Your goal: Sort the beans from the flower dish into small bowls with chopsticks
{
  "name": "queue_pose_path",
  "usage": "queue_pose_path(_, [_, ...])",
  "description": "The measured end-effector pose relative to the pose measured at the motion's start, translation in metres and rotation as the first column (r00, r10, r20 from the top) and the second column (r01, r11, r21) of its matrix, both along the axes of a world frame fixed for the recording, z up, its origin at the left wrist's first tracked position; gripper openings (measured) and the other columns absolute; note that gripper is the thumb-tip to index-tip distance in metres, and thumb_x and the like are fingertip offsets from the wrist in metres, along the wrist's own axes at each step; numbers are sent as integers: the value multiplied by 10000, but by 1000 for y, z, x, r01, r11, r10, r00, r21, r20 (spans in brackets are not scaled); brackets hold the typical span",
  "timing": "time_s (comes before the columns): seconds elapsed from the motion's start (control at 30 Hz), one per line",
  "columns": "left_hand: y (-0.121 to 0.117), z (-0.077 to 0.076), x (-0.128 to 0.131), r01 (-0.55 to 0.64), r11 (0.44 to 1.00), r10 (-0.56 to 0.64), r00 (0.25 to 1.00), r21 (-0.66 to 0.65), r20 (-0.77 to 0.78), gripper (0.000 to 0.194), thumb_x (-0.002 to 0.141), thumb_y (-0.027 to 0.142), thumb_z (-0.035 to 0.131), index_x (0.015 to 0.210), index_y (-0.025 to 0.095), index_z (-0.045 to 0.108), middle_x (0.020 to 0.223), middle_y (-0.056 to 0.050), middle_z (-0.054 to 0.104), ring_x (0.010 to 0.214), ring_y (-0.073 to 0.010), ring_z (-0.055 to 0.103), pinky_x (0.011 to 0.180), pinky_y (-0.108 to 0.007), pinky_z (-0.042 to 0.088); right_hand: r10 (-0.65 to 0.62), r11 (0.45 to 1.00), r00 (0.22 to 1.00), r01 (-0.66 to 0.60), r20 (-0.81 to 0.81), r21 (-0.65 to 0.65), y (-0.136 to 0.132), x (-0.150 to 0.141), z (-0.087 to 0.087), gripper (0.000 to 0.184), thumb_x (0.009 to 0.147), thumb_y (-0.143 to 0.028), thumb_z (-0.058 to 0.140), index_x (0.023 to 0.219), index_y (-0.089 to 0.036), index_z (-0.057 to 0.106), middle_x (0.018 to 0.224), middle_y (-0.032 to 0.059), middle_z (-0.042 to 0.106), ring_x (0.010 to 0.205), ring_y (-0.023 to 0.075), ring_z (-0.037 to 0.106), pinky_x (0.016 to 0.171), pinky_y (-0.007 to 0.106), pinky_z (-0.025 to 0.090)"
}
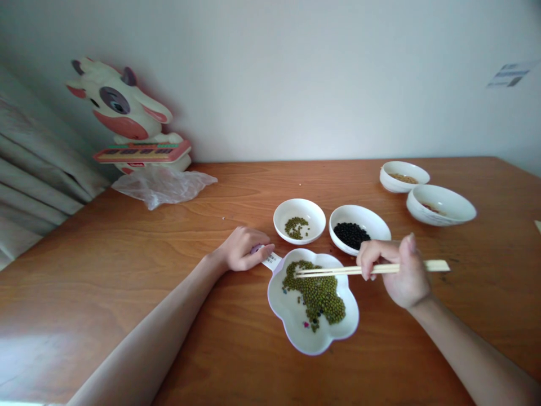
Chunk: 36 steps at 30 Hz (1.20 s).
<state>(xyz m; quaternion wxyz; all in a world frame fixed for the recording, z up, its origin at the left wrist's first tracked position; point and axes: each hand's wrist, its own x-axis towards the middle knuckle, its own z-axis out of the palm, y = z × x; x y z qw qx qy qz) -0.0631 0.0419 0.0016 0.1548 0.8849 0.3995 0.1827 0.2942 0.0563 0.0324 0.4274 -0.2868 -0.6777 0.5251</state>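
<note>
My left hand (pixel 250 248) is closed around the short handle of a white flower-shaped dish (pixel 291 324) with a lilac rim. Green mung beans (pixel 321 293) are spread over its inside, along with a few darker specks and a small pink piece (pixel 306 325). A pair of pale chopsticks (pixel 350 270) is gripped in my right hand (pixel 401 273), their tips among the beans at the dish's upper left. Just behind the dish stands a white bowl (pixel 299 206) with some mung beans in it. Beside that, a second white bowl (pixel 378 225) holds black beans (pixel 351 234).
Two more white bowls stand at the back right, one with yellowish grains (pixel 403 178), the other with reddish bits (pixel 431 208). A cow-shaped toy keyboard (pixel 139 149) and a crumpled clear plastic bag (pixel 163 183) lie at the back left of the wooden table (pixel 236 349).
</note>
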Motion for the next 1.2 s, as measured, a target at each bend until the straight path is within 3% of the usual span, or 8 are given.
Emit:
queue_pose_path(0.73, [0, 2, 2, 10, 1000, -10, 1000, -11, 16, 402, 1046, 341, 415, 678, 191, 477, 663, -16, 572, 584, -130, 476, 584, -297, 338, -37, 998, 994, 42, -103, 45, 1, 1, 13, 854, 992, -776, 210, 571, -238, 724, 485, 65, 574, 465, 188, 507, 459, 337, 369])
queue_pose_path(0.97, [0, 2, 1, 7, 1000, -7, 1000, -16, 12, 398, 1048, 341, 419, 686, 188, 488, 683, -17, 587, 593, -128, 488, 585, -293, 338, 19, 1000, 1000, -18, -25, 13, -1, -6, 8, 888, 962, -821, 164, 563, -222, 684, 509, 68, 575, 495, 192, 514, 488, 343, 382])
queue_pose_path(1.2, [0, 1, 1, 9, 1000, -9, 1000, -14, 7, 400, 1053, 348, 413, 690, 189, 469, 681, -11, 570, 595, -126, 475, 588, -298, 326, 22, 999, 1000, -22, 6, -24, 0, -4, 2, 842, 1005, -761, 199, 593, -226, 702, 528, 65, 588, 514, 187, 520, 498, 338, 374])
